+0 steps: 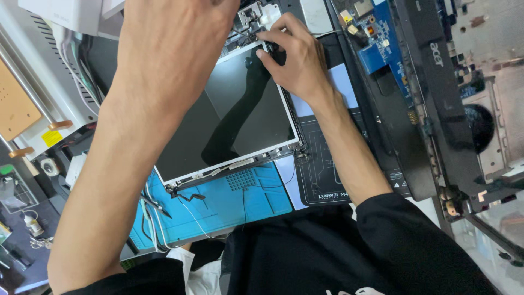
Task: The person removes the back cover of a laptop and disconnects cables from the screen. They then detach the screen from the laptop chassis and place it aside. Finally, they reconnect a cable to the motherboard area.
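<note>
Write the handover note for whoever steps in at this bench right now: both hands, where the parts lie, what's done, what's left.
Left hand: raised over the laptop screen panel, grip hidden.
Right hand: fingertips pressing the panel's far corner by the hinge bracket.
Panel lies flat on the blue work mat; loose cables trail off its near edge.
Done: panel out of its lid; opened laptop base aside, right.
Left: far corner not freed.

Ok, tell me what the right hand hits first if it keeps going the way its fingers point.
The right hand points up-left along the screen corner. First in that line is probably the small metal hinge bracket, already near its fingertips; depth is unclear.
</note>
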